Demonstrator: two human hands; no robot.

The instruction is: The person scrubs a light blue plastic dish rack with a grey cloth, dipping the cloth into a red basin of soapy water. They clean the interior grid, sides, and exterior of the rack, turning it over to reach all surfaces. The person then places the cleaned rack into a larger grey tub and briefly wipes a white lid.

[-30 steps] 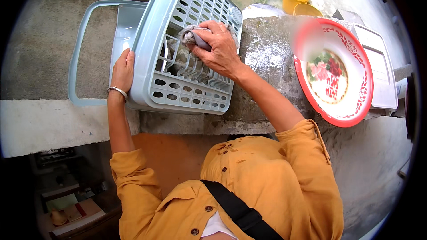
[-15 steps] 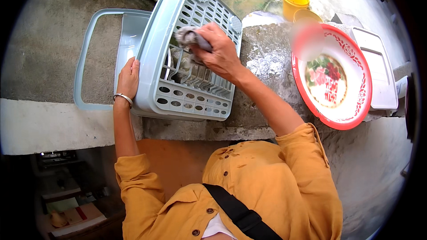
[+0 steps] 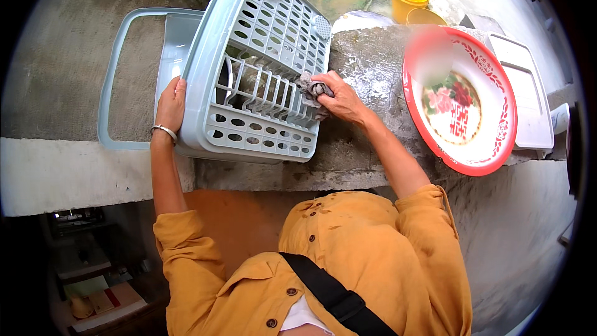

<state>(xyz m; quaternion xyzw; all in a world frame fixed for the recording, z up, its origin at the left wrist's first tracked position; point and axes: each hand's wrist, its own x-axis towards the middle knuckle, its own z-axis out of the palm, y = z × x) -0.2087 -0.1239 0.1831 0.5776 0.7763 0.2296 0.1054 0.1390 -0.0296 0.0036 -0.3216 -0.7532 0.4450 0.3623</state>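
Note:
A pale blue plastic dish rack point(image 3: 264, 43) with rows of oval holes and a slotted middle stands tilted on a concrete ledge. My left hand point(image 3: 171, 107), a bangle on its wrist, grips the rack's left side wall, thumb at the edge. In my right hand point(image 3: 342, 98) is a bunched wet grey cloth point(image 3: 315, 89), pressed against the right end of the slotted rungs point(image 3: 264, 90). Behind the rack's left side lies a pale blue framed lid point(image 3: 111, 81), partly hidden by the rack.
To the right sits a red-rimmed enamel basin point(image 3: 463, 165) with painted flowers inside. Beside it is a white rectangular lid point(image 3: 528, 96). Yellow buckets point(image 3: 408, 1) stand beyond, on the wet ground. The concrete ledge point(image 3: 74, 171) has its front edge near my body.
My right hand has moved right and slightly down with the cloth, from the rack's upper middle to the right end of the rungs. My left hand keeps its hold.

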